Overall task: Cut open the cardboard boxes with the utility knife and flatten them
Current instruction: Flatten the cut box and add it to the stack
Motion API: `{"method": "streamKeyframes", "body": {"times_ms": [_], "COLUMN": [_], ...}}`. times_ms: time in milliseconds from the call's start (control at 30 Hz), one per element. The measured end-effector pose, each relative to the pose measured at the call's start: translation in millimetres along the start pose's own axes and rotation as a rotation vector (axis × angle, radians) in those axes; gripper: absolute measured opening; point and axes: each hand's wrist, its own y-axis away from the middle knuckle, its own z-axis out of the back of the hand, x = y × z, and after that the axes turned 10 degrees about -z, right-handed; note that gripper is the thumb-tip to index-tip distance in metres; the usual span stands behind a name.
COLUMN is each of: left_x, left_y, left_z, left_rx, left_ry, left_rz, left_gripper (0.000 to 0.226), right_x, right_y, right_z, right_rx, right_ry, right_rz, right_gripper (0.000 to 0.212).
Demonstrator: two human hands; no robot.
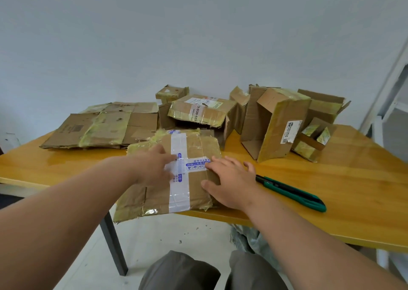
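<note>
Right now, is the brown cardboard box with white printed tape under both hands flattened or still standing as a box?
Flattened: the brown cardboard box with white printed tape lies flat on the yellow table, pressed by left hand and right hand.

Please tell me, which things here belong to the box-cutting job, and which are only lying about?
Job: flattened box under both hands; utility knife; flat pile; uncut boxes.
Lying about: grey bundle under the table; white frame.
</note>
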Motion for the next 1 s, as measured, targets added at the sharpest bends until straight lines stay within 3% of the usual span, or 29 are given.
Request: {"method": "streamKeyframes", "body": {"times_ms": [200,333,400,500,567,733,867,1000], "left_x": [12,16,19,23,23,29,26,26], "left_y": [-13,-13,-15,-25,-35,-48,-52,-57], "left_z": [-18,-16,-10,-1,-2,-9,3,3], "left_rx": [0.053,0.055,0.029,-0.066,-0.098,-0.043,0.019,0.05], "left_ry": [-0.064,-0.092,-0.087,-0.024,0.047,0.162,0.056,0.066], "left_rz": [0.065,0.051,0.026,-0.002,-0.011,0.002,-0.007,0.016], "left_gripper": [0.096,0.106,0.104,0.076,0.071,0.11,0.111,0.113], "right_x": [8,12,11,8,5,-10,-17,-14], "right_y": [-5,-15,-21,-23,-20,-24,-40,-54], "right_z": [3,1,2,11,16,12,0,2], "right_rx": [0.008,0.053,0.115,0.148,0.159,0.12,-0.126,-0.143], "right_ry": [-0.136,-0.332,-0.264,-0.187,-0.176,-0.308,-0.461,-0.486], "right_rz": [-0.055,-0.178,-0.209,-0.214,-0.189,-0.148,-0.272,-0.307], "right_gripper": [0.052,0.082,0.086,0.073,0.056,0.011,0.014,0.021]}}
